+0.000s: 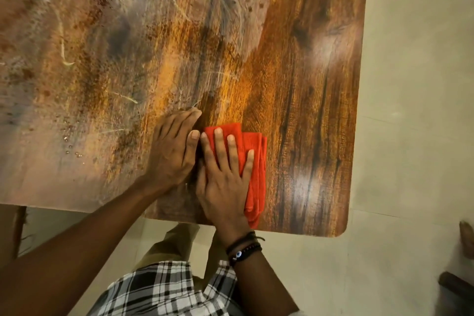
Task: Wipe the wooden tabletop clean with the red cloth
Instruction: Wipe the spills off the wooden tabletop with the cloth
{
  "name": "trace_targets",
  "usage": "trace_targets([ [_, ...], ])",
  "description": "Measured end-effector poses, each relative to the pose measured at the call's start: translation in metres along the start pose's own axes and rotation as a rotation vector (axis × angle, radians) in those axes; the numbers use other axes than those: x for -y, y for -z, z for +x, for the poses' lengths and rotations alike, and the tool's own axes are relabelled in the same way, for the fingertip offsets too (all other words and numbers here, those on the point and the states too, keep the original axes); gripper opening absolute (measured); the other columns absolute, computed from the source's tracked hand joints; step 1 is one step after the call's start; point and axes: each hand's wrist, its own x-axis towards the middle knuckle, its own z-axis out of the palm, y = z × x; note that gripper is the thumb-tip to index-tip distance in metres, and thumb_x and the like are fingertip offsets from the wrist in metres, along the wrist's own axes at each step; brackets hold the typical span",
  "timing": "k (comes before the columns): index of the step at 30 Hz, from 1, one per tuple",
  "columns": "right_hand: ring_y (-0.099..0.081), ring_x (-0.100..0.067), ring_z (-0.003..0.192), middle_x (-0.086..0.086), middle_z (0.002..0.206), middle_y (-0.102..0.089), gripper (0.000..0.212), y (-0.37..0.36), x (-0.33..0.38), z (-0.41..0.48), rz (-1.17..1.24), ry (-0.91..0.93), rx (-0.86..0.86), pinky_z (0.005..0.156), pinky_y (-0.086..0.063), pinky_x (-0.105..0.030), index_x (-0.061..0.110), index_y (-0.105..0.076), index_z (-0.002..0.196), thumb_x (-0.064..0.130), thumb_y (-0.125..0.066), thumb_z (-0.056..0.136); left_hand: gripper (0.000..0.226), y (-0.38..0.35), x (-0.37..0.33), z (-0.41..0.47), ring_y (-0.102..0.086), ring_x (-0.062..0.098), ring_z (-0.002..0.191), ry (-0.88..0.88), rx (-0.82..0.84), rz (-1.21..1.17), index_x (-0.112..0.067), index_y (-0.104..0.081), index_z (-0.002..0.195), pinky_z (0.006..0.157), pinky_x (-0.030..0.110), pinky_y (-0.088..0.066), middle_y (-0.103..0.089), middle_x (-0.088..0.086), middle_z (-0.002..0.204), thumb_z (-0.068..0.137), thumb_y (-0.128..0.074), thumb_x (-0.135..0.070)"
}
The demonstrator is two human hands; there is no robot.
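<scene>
tabletop [295,64]: glossy wood grain, smeared dull at left | red cloth [252,161]: soft, perhaps terry

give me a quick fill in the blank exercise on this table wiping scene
1. The right hand presses flat on the ____ cloth.
2. The left hand rests bare on the ____ tabletop.
3. The beaded bracelets sit on the ____ wrist.
4. Most of the whitish smears lie on the table's ____ side.

Missing words: red; wooden; right; left

Both hands flat, side by side, left hand [174,147], right hand [224,177], fingers [232,151] seemingly spread.
</scene>
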Motion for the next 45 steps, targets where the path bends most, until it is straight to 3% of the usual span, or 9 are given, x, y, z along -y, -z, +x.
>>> trace_targets([
  [6, 0.006, -0.022, 0.154, -0.009, 0.167, 0.002, 0.066, 0.019, -0.031, 0.109, 0.07, -0.19, -0.101, 0.123, -0.005, -0.052, 0.016, -0.006, 0.16, 0.048, -0.022, 0.105, 0.052, 0.002, -0.007, 0.098, -0.036, 0.023, 0.141, -0.025, -0.05, 0.041, -0.011, -0.044, 0.145, 0.118, 0.039, -0.02, -0.045, 0.006, 0.149, 0.105, -0.02, -0.035],
  [9, 0.008, -0.029, 0.154, -0.017, 0.166, 0.005, 0.06, 0.024, -0.046, 0.16, 0.115, -0.243, -0.116, 0.124, -0.003, -0.051, 0.024, -0.01, 0.16, 0.046, -0.022, 0.106, 0.049, 0.002, 0.002, 0.156, -0.036, 0.024, 0.14, -0.049, -0.084, 0.097, -0.009, -0.045, 0.143, 0.117, 0.038, -0.021, -0.046, 0.007, 0.148, 0.106, -0.023, -0.033],
  [12, 0.0, -0.033, 0.154, -0.014, 0.166, -0.006, 0.057, 0.029, -0.059, 0.21, 0.064, -0.225, -0.16, 0.122, -0.003, -0.056, 0.029, -0.02, 0.158, 0.045, -0.024, 0.104, 0.047, -0.004, 0.01, 0.195, -0.033, 0.026, 0.142, -0.044, -0.067, 0.154, -0.009, -0.043, 0.144, 0.117, 0.043, -0.022, -0.044, 0.009, 0.149, 0.107, -0.027, -0.031],
  [16, 0.004, -0.043, 0.151, -0.014, 0.166, -0.004, 0.056, 0.039, -0.069, 0.274, 0.034, -0.278, -0.169, 0.119, 0.004, -0.063, 0.036, -0.023, 0.156, 0.047, -0.027, 0.102, 0.05, -0.014, 0.013, 0.204, -0.024, 0.025, 0.147, -0.047, -0.039, 0.27, -0.011, -0.038, 0.149, 0.119, 0.044, -0.014, -0.036, 0.008, 0.156, 0.105, -0.026, -0.032],
  [21, 0.0, -0.04, 0.152, -0.016, 0.166, -0.002, 0.055, 0.05, -0.071, 0.322, 0.062, -0.305, -0.129, 0.12, 0.003, -0.061, 0.037, -0.021, 0.157, 0.046, -0.027, 0.103, 0.052, -0.013, 0.014, 0.204, -0.02, 0.024, 0.149, -0.053, -0.026, 0.299, -0.012, -0.034, 0.151, 0.121, 0.044, -0.011, -0.031, 0.006, 0.158, 0.103, -0.024, -0.031],
  [32, -0.014, -0.039, 0.151, -0.016, 0.165, -0.012, 0.058, 0.045, -0.061, 0.254, -0.001, -0.173, -0.108, 0.119, -0.009, -0.063, 0.03, -0.025, 0.155, 0.045, -0.026, 0.099, 0.054, -0.009, 0.01, 0.202, -0.025, 0.029, 0.147, -0.055, 0.001, 0.297, -0.008, -0.035, 0.149, 0.121, 0.046, -0.015, -0.033, 0.012, 0.157, 0.1, -0.027, -0.03],
  [35, -0.012, -0.037, 0.152, -0.015, 0.166, -0.007, 0.058, 0.04, -0.042, 0.194, 0.023, -0.129, -0.069, 0.12, -0.009, -0.06, 0.031, -0.025, 0.156, 0.045, -0.027, 0.099, 0.046, -0.004, 0.012, 0.211, -0.043, 0.032, 0.129, -0.083, -0.035, 0.377, -0.008, -0.05, 0.133, 0.107, 0.047, -0.028, -0.049, 0.013, 0.142, 0.097, -0.033, -0.03],
  [39, -0.015, -0.03, 0.152, -0.009, 0.167, -0.007, 0.058, 0.033, -0.039, 0.145, 0.035, -0.097, -0.046, 0.12, -0.014, -0.051, 0.037, -0.022, 0.156, 0.047, -0.034, 0.1, 0.033, 0.004, 0.009, 0.24, -0.046, 0.032, 0.109, -0.088, -0.045, 0.471, -0.01, -0.053, 0.115, 0.09, 0.045, -0.029, -0.053, 0.014, 0.122, 0.095, -0.037, -0.031],
  [45, -0.011, -0.027, 0.154, -0.005, 0.167, -0.009, 0.056, 0.028, -0.061, 0.199, 0.009, -0.104, -0.139, 0.123, -0.006, -0.051, 0.037, -0.022, 0.156, 0.049, -0.031, 0.103, 0.047, -0.005, 0.016, 0.249, -0.04, 0.035, 0.121, -0.064, -0.065, 0.41, -0.011, -0.041, 0.138, 0.102, 0.05, -0.028, -0.043, 0.017, 0.137, 0.096, -0.038, -0.032],
])
